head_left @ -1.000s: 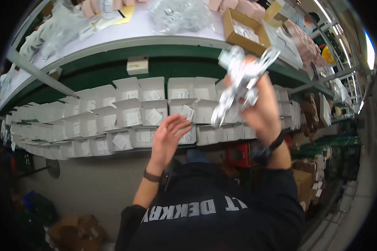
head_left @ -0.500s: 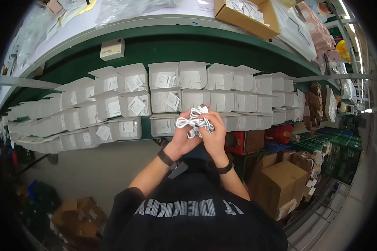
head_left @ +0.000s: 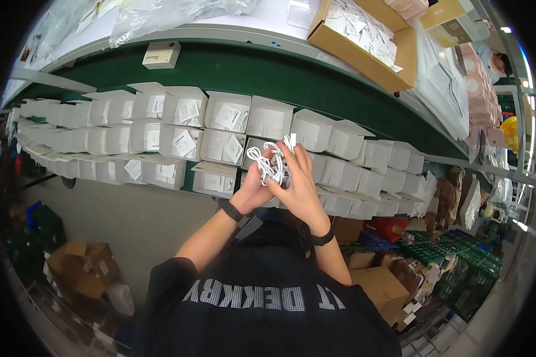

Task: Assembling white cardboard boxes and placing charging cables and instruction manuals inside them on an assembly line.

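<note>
A bunch of coiled white charging cables (head_left: pixel 274 165) is gathered between my two hands, above the rows of small white boxes. My left hand (head_left: pixel 251 191) cups the bunch from below and the left. From the right, my right hand (head_left: pixel 302 195) closes its fingers on the cables, and a white plug sticks out above its fingertips. Beneath and around the hands stand open white boxes (head_left: pixel 225 149) with raised flaps. Those left of my hands contain white leaflets (head_left: pixel 184 143); several to the right show no leaflet.
A green shelf edge runs behind the boxes, holding a closed small white box (head_left: pixel 161 55). On the white tabletop above, a carton (head_left: pixel 411 71) holds many small white packets. Brown cardboard boxes (head_left: pixel 84 268) stand at lower left, and another carton (head_left: pixel 378 291) at lower right.
My view has shifted, so the boxes appear further left and tilted. My hands still hold the cables, and the right fingers have spread more, with a plug now sticking up.
</note>
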The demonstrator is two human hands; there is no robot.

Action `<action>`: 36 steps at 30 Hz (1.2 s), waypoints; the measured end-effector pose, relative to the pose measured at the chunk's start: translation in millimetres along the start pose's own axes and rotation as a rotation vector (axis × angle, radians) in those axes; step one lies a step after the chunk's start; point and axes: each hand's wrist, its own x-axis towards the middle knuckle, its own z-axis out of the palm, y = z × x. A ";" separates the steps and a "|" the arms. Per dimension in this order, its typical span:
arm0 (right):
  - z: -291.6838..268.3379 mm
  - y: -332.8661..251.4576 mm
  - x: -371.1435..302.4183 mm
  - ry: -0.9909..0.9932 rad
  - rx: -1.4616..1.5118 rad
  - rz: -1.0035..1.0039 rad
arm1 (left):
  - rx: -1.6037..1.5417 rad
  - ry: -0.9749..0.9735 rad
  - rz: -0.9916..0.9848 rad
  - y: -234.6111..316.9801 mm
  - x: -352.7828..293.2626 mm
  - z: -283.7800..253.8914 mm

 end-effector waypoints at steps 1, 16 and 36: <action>-3.8 1.3 2.2 -0.012 0.003 -0.004 | 0.010 0.077 0.013 -1.9 0.0 -1.3; -14.8 41.6 57.3 0.303 -0.459 -0.253 | 0.181 0.255 0.044 9.7 -34.2 6.6; 11.6 38.1 -16.4 0.259 0.006 0.241 | 0.109 0.225 0.135 24.2 -72.3 -1.6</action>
